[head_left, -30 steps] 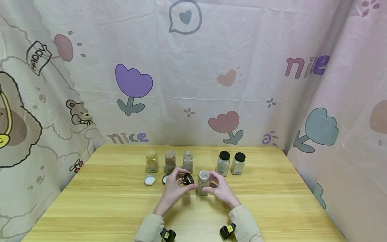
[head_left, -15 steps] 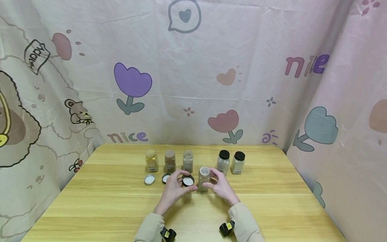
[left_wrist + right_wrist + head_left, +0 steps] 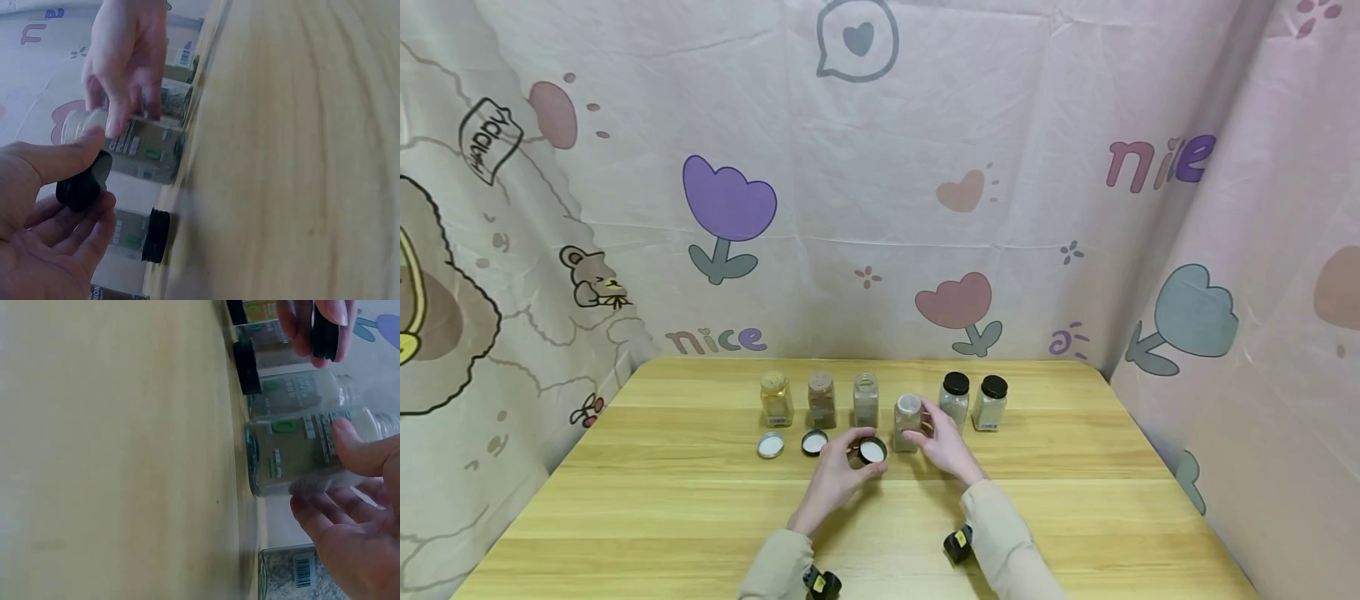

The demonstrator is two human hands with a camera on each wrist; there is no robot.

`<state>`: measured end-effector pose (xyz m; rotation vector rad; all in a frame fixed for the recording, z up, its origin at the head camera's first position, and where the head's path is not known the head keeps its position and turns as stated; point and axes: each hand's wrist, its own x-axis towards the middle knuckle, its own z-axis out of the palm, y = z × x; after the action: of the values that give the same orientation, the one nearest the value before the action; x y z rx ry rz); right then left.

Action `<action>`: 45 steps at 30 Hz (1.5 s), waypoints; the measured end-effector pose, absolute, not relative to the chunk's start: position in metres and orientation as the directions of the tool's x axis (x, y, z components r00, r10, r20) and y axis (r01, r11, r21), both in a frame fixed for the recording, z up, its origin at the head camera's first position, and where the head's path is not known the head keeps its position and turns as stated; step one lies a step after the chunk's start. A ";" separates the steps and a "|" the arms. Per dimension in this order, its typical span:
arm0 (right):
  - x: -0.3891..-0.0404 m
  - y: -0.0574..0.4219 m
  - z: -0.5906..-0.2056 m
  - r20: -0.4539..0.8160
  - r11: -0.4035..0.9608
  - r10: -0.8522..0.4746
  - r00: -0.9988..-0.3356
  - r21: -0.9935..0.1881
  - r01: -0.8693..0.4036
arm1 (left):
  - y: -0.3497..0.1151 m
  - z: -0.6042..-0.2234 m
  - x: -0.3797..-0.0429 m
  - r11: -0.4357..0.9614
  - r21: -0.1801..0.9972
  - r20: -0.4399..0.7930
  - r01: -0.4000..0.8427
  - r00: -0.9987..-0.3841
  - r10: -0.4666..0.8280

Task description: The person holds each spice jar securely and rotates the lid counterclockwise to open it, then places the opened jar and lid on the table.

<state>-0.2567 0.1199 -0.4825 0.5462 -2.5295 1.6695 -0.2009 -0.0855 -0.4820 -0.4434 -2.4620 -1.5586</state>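
My left hand pinches a black round lid between thumb and fingers, its white inner side turned up. In the left wrist view this lid appears dark and edge-on. Just to the right, my right hand holds a clear spice jar of greyish-brown powder, thumb in front and fingers round the far side. The jar is upright, with a pale perforated top. Its green-marked label shows in the right wrist view. Whether its base touches the table, I cannot tell.
Behind the hands stand a yellow jar, a reddish-brown jar and a grey jar, all lidless. Two lids, one and another, lie before them. Two black-capped jars, one and another, stand at right.
My right hand has carried the jar away from me, towards the row at the back. The lid in my left hand has turned so its white inside faces up, and shifted slightly right.
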 end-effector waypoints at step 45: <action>-0.258 0.116 -0.461 0.237 0.434 -0.232 -0.943 -0.843 -0.319 | -0.066 -0.482 -0.212 0.550 0.785 0.239 0.284 -0.959 0.155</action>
<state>-0.2579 0.1158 -0.4611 0.4978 -2.5869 1.5487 -0.2119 -0.0656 -0.4820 -0.3759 -2.6389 -1.3760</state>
